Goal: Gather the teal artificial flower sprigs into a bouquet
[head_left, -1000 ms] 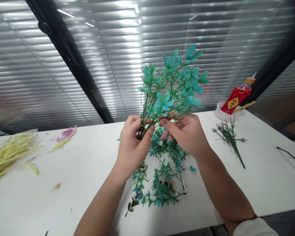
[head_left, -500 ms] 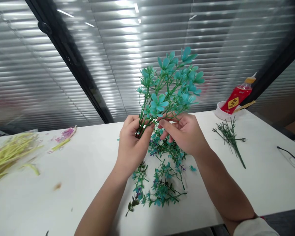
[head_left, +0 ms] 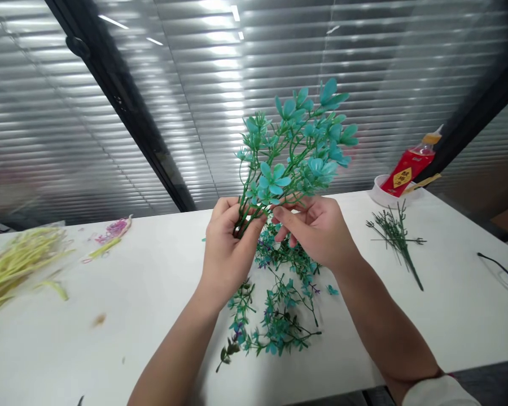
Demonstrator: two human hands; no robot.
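Observation:
A bunch of turquoise artificial flowers point(head_left: 296, 146) with green stems stands upright above the table. My left hand point(head_left: 231, 248) is closed around the lower stems, thumb in front. Beside it my right hand point(head_left: 317, 231) pinches the bunch low on its right side, thumb and forefinger together under the blossoms; the exact spot they grip is partly hidden. Beneath both hands lie loose flower sprigs point(head_left: 283, 327) in turquoise and green with a few purple bits. A single small turquoise blossom point(head_left: 332, 290) rests to the right of them.
On the white table point(head_left: 152, 316), yellow strips point(head_left: 25, 259) and a pink-purple bundle point(head_left: 115, 230) lie left. At right are bare green stems point(head_left: 400, 242), a red-labelled bottle point(head_left: 408, 169) tilted in a white dish point(head_left: 383, 194), and dark thin glasses arms point(head_left: 502, 269). Blinds point(head_left: 220, 113) stand behind.
The upper blossoms of the bunch have shifted slightly right and spread a little. Both hands stay in nearly the same place.

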